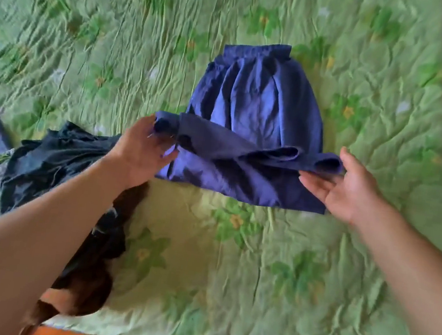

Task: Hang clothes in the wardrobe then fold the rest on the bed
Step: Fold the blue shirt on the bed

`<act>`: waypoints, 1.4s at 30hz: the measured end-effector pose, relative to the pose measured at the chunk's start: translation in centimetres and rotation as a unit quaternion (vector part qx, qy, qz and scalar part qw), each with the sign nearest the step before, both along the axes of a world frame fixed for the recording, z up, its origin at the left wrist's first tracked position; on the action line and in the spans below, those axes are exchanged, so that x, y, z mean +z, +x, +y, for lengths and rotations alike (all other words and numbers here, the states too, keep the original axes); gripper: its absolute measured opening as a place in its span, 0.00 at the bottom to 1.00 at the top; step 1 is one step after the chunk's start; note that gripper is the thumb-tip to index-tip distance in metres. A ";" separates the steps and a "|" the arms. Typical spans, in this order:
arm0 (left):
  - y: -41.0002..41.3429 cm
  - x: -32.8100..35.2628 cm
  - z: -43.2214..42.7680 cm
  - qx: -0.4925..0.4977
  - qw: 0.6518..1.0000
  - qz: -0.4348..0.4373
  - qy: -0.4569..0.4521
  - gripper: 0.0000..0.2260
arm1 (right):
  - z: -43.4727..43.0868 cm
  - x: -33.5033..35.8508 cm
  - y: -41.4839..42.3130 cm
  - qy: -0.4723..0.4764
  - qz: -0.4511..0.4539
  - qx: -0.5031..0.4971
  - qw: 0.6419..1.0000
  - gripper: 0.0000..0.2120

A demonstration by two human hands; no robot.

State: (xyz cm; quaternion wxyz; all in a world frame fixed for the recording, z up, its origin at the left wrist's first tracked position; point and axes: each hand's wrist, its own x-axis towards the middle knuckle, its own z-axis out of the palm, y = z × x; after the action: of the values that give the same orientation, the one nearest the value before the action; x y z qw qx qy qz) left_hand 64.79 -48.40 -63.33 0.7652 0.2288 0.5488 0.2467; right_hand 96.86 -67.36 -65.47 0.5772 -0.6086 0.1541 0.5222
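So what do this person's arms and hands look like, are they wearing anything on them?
Nothing worn that shows. The left hand and right hand are bare: no gloves, rings, watch or bracelet in view. Both forearms are uncovered down to the frame's edge, so no sleeves appear. The left fingernails may be tinted purple, but blur leaves that unsure.

2 bare forearms (35,226); purple-looking nails on the left hand's (142,153) fingers (167,155).
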 end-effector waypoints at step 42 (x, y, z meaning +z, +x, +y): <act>-5.5 -8.6 -15.6 -0.727 0.480 0.386 0.303 0.16 | -12.0 -6.5 -11.6 -0.164 -0.465 0.748 0.445 0.21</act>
State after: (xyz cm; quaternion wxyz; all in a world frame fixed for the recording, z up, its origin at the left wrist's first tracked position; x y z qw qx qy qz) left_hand 59.25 -64.05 -71.94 0.2651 0.8362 0.3177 -0.3599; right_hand 85.22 -79.39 -71.94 -0.1620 -0.7236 -0.5688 0.3559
